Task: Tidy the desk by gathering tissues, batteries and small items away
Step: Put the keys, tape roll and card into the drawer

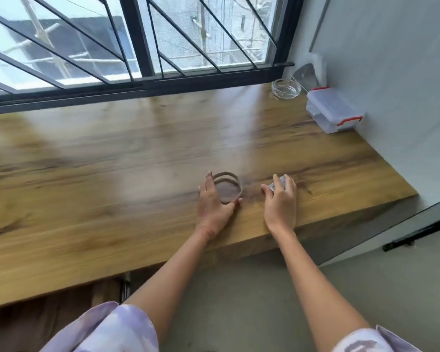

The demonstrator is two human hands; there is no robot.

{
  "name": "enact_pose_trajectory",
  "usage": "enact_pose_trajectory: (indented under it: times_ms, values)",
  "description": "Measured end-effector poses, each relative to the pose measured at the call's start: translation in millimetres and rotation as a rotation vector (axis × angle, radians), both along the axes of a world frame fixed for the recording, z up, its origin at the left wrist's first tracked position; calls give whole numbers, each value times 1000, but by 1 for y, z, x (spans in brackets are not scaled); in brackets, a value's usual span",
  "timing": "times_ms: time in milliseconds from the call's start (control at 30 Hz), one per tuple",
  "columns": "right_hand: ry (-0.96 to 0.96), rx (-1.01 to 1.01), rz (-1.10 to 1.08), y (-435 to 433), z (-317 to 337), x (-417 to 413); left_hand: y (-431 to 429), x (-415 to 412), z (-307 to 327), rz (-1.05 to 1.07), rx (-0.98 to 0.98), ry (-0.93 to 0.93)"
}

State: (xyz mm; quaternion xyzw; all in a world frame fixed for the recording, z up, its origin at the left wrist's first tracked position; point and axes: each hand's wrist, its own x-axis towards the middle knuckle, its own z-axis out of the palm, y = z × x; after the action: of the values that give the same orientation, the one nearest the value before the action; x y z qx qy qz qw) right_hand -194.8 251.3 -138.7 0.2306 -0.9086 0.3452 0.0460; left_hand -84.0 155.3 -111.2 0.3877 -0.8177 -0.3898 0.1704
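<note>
Two hands worked near the front edge of the desk (pixel 137 161), the left hand (pixel 214 203) gripping a brown ring (pixel 226 173), the right hand (pixel 281 200) curled round a small pale item (pixel 277 186) that could slip floorward if loosely pinched.

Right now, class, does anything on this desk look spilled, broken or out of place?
Nothing stands out. The glass ashtray and lidded plastic box sit upright by the wall; the left hand grips a blurred round object, the right hand a small item. No spill shows.
</note>
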Motion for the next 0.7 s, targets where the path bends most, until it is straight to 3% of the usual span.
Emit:
enact_pose_trajectory:
  times_ms: [333, 500, 700]
  values:
    - [47, -78, 230, -3, 12, 46, 2, 103, 11, 101, 68, 112]
    - [50, -170, 407, -29, 22, 148, -9, 199, 13, 233, 4, 150]
    - [-91, -261, 577, -60, 22, 301, -26, 330, 5, 381, -115, 70]
